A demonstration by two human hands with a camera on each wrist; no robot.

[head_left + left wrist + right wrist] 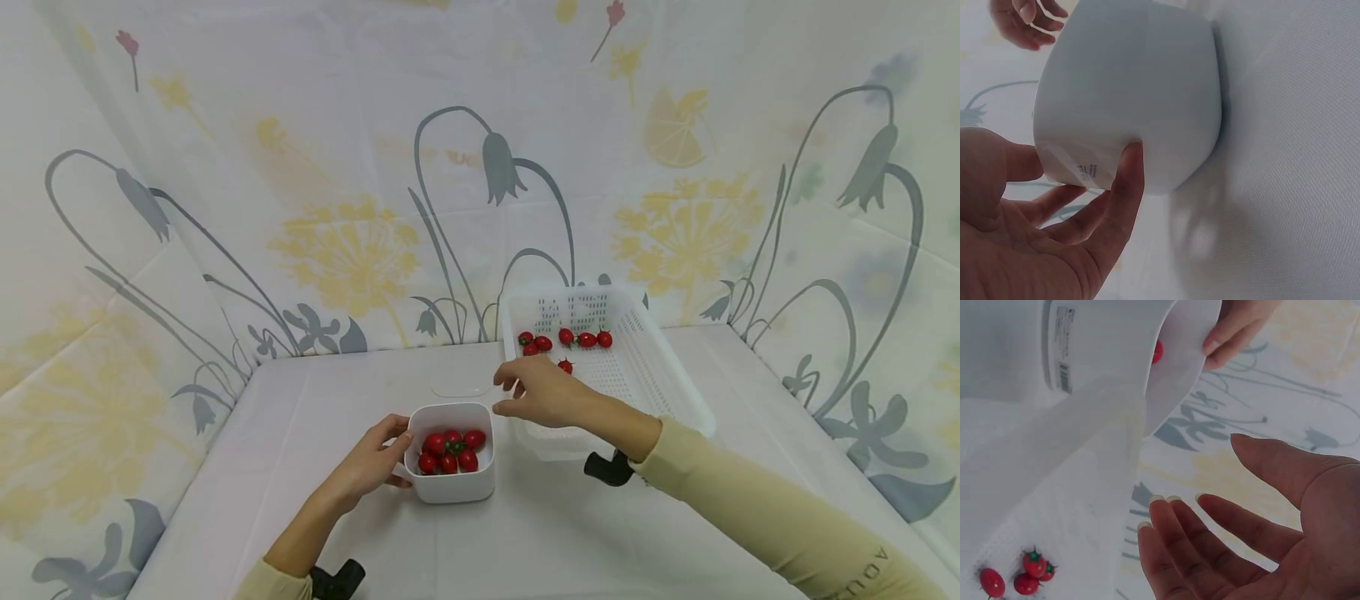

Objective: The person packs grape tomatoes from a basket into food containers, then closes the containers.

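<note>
Left hand (367,462): the fingers are grasping the white plastic box at its left side, with fingertips on the outer wall
Right hand (543,392): the fingers are released, loosely bent and holding nothing; the hand is in the air above the left edge of the basket, near the box
White plastic box (457,490): it stands upright on the table (300,392), just to the left of the basket; a printed label (1088,170) is on its outside
Cherry tomatoes in the box (468,460): several red ones lie together on the bottom
White perforated basket (675,375): it is on the table, behind and to the right of the box
Cherry tomatoes in the basket (587,340): a few lie toward the far end, and one is nearer to the right hand
</note>
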